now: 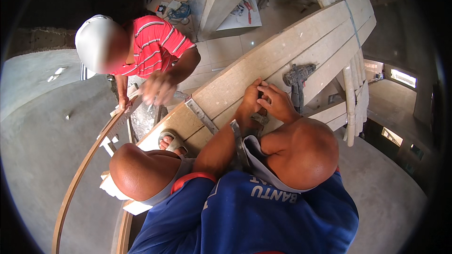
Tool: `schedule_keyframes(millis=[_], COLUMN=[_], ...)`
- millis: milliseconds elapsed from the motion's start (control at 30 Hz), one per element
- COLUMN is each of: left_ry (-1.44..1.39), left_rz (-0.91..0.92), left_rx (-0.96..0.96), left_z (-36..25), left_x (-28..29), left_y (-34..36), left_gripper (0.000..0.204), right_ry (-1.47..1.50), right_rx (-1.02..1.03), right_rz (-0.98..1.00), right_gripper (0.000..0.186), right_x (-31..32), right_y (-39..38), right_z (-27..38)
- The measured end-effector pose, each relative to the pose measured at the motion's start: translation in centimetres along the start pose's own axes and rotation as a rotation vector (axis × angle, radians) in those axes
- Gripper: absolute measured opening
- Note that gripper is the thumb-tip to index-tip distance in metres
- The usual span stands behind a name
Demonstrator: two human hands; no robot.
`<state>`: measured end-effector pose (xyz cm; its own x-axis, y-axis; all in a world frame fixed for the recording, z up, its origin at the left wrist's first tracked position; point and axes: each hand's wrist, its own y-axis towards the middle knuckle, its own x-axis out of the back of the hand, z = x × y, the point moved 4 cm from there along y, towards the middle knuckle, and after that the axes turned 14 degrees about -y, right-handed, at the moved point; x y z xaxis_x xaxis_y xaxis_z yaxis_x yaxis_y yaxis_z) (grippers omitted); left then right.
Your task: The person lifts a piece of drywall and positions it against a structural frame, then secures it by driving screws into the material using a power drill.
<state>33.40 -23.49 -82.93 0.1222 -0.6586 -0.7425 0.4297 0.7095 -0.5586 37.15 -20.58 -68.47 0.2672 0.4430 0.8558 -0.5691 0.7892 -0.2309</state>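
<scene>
A grey concrete floor (42,150) fills the left and lower right of the view, with a room farther down showing cables and tools scattered on pale tiles. Across the middle runs a stack of long pale wooden planks (301,47) that serves as the bench, its long axis slanting from lower left up to upper right. A thin curved strip of wood (77,178) arcs along the left side. A co-worker in a red striped shirt (150,47) and white helmet bends over the near end of the planks, hand blurred.

The person sits on the planks, bare knees raised, in blue clothing. A dark power drill (297,82) lies on the planks, long axis roughly up and down in the picture, just right of the hands. A flat metal bar (201,115) lies across the planks to their left.

The left hand (249,101) and right hand (278,103) meet on the plank surface, fingers curled closely together around something small and dark; what it is cannot be told. A sandalled foot (172,142) rests at the plank edge.
</scene>
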Motion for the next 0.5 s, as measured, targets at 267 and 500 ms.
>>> schedule_keyframes(millis=[267,500], left_ry=[-0.001,-0.076], left_rz=[0.017,0.008], left_rx=[-0.024,-0.025], left_z=[-0.2,0.2], left_x=[0.7,-0.9], left_y=[0.6,0.2], left_gripper=[0.034,0.036], right_ry=[-0.118,-0.159], right_rx=[0.138,0.184], right_rz=[0.061,-0.043], right_gripper=[0.022,0.014], right_x=[-1.2,-0.4], right_y=[0.2,0.1], right_z=[-1.8,-1.4])
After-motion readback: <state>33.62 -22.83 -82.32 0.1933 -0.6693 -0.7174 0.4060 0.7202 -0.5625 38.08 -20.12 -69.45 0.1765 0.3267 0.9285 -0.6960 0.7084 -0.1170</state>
